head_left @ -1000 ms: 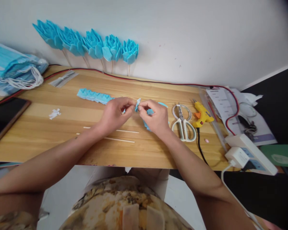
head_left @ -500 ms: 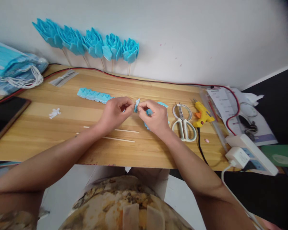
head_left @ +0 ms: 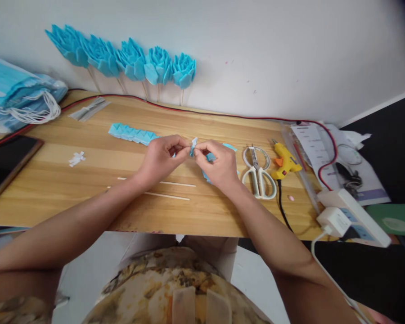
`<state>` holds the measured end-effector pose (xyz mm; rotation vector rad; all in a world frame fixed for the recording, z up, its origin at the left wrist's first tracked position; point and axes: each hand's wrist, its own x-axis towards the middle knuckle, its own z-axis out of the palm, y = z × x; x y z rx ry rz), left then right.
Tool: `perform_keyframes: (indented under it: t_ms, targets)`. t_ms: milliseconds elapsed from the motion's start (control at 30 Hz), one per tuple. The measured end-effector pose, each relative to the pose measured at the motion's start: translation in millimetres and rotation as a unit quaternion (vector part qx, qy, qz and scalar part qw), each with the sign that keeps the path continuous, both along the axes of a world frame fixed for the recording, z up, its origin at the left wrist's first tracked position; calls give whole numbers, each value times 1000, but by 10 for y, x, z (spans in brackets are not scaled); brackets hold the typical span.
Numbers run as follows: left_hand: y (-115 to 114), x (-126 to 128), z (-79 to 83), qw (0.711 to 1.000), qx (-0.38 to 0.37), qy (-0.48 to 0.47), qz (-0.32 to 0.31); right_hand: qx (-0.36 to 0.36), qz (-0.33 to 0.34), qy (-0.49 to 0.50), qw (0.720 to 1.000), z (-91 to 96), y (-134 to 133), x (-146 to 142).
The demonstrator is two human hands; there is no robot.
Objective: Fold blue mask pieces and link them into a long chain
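Observation:
Between the fingertips of both hands is a small folded piece of blue mask fabric [head_left: 193,146], pale on its upper side. My left hand [head_left: 164,155] pinches its left edge, and my right hand [head_left: 218,162] pinches the right edge. Blue folded pieces [head_left: 207,175] lie under and behind my right hand, partly hidden by it. A row of overlapping folded blue pieces [head_left: 131,133] lies beyond my left hand. Two thin wooden sticks [head_left: 178,184] rest on the table, partly covered by my left forearm.
Blue fabric flowers on sticks [head_left: 131,60] lean against the wall. White-handled scissors [head_left: 256,175] and a yellow glue gun [head_left: 285,162] lie right, near a power strip [head_left: 356,220]. Bagged masks [head_left: 16,94], a phone [head_left: 11,162], white strips [head_left: 77,159] and wire ties [head_left: 91,108] are left.
Both hands stay in almost the same place, still pinching the folded blue piece. Only a very slight shift of the piece shows.

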<state>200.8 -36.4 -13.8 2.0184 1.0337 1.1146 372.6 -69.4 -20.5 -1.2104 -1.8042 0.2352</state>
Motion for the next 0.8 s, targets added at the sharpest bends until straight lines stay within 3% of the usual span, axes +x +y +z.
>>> perform_keyframes:
  t_ms: [333, 633, 800]
  targets:
    - [-23, 11, 33, 1000, -7, 1, -13, 5, 0, -16, 1000, -1, -3, -6]
    - [77, -22, -19, 997, -53, -45, -18, -30, -20, 43, 998, 23, 11, 23]
    - [62, -11, -27, 998, -38, -34, -19, -28, -21, 37, 999, 5, 23, 28]
